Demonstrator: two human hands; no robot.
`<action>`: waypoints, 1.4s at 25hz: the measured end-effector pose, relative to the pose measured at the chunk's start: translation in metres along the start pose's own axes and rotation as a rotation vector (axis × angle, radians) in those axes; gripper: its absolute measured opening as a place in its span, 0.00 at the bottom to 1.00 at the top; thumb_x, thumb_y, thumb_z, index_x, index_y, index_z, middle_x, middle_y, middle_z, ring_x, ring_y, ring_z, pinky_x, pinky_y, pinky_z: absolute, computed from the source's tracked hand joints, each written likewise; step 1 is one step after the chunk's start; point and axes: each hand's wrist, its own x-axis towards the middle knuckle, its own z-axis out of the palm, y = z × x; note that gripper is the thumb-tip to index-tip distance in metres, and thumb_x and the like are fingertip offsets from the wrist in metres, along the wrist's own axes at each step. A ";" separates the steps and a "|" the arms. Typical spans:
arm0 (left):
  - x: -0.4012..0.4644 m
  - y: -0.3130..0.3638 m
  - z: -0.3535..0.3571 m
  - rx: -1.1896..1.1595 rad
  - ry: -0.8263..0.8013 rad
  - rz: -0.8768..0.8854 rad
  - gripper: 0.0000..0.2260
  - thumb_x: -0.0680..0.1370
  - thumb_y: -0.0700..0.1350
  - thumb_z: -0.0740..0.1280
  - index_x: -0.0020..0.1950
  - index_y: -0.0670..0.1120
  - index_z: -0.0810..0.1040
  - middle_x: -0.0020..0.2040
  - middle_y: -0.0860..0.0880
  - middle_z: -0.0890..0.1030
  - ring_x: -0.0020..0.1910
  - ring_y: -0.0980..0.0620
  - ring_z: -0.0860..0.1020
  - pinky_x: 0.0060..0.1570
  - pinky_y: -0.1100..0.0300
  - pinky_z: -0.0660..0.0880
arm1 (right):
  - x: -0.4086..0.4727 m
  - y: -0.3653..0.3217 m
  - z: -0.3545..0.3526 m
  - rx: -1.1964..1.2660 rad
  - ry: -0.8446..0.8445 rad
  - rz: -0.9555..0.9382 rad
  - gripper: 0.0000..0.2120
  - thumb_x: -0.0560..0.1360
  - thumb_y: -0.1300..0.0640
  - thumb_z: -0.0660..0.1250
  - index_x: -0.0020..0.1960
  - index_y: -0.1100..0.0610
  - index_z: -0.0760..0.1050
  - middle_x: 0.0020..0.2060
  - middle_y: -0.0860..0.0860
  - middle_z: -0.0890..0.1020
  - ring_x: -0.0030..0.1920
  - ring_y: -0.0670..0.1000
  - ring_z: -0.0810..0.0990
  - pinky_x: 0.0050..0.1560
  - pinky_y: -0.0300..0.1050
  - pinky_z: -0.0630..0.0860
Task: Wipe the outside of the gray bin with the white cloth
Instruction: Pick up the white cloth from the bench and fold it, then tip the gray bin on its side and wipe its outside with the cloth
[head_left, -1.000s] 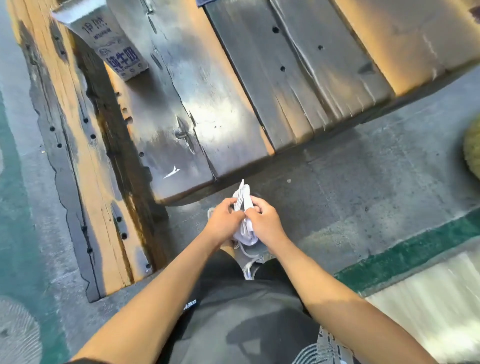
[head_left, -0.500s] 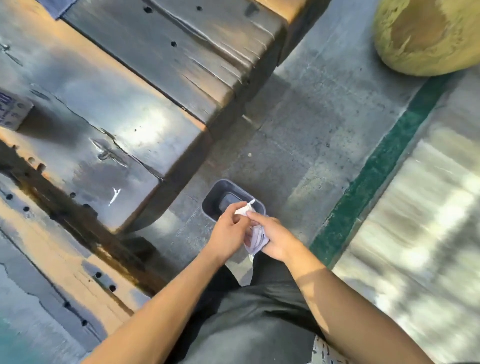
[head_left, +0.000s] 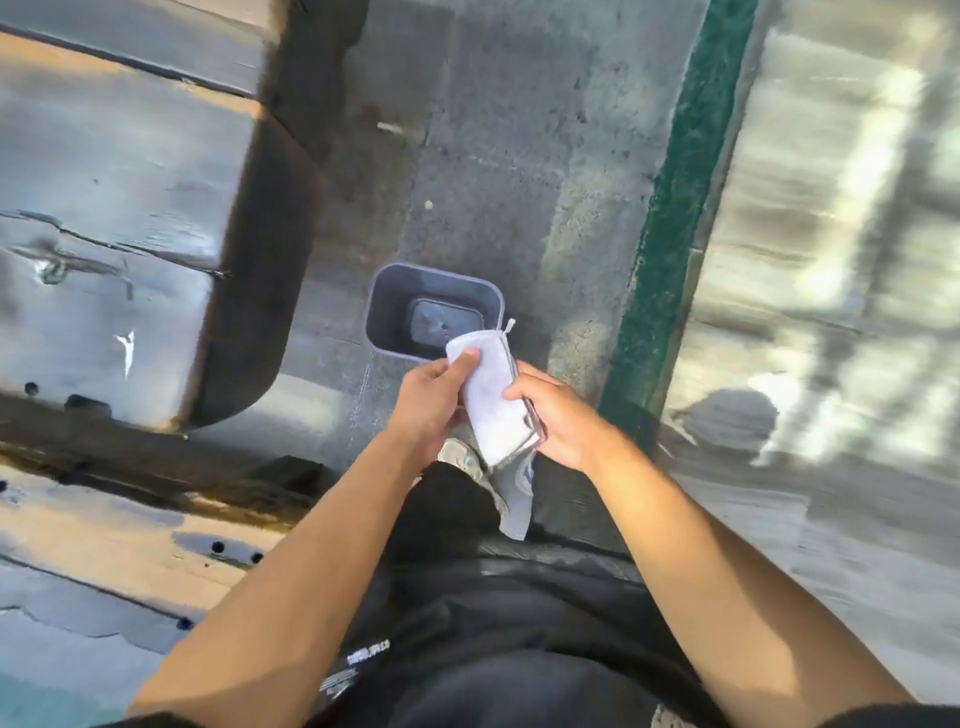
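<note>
Gray bin (head_left: 435, 318) now stands fully in view on the concrete floor (head_left: 488, 171), upright with its open mouth facing up, just beyond the person's hands and between the dark wooden bench (head_left: 130, 218) on the left and the green painted stripe (head_left: 670, 223) on the right. Half a second ago only part of it showed past the hands, and a second ago it was almost wholly hidden behind them, so the view has swung round and settled on it. White cloth (head_left: 493, 400) has changed too: it was a bunched wad pinched between both hands, and it now lies opened out into a flat folded pad, with a loose tail hanging down toward the person's dark shorts (head_left: 467, 623). The left hand (head_left: 431, 410) grips the cloth's left edge, thumb laid over its upper corner; the right hand (head_left: 556, 421) holds the opposite edge, fingers curled under it and thumb on top. The cloth's upper end overlaps the near right corner of the bin in the picture, but whether it touches the rim cannot be told; it looks to be held above it. Judging from this, the cloth is being readied as a wiping face and no wiping of the outer walls has begun. The next move probably calls for one hand to steady the bin while the other brings the pad down onto an outside wall.
</note>
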 end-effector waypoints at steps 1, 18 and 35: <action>0.003 -0.007 0.004 0.018 -0.007 0.007 0.14 0.83 0.48 0.69 0.58 0.37 0.82 0.51 0.42 0.85 0.48 0.45 0.82 0.44 0.54 0.81 | 0.000 0.006 -0.007 -0.039 0.018 0.001 0.22 0.71 0.65 0.62 0.64 0.54 0.79 0.58 0.60 0.83 0.57 0.60 0.81 0.60 0.58 0.74; 0.244 -0.105 0.068 0.186 0.086 0.259 0.17 0.82 0.55 0.66 0.44 0.41 0.80 0.38 0.38 0.80 0.38 0.45 0.77 0.34 0.55 0.75 | 0.208 0.024 -0.176 -0.572 0.219 -0.351 0.05 0.77 0.56 0.70 0.52 0.54 0.79 0.46 0.54 0.85 0.43 0.47 0.82 0.43 0.45 0.78; 0.430 -0.126 0.048 0.835 0.042 0.285 0.23 0.79 0.59 0.65 0.68 0.46 0.76 0.62 0.45 0.83 0.58 0.45 0.80 0.61 0.49 0.75 | 0.339 -0.037 -0.204 -0.848 0.292 -0.658 0.08 0.74 0.56 0.65 0.46 0.62 0.75 0.33 0.51 0.78 0.33 0.51 0.74 0.33 0.46 0.69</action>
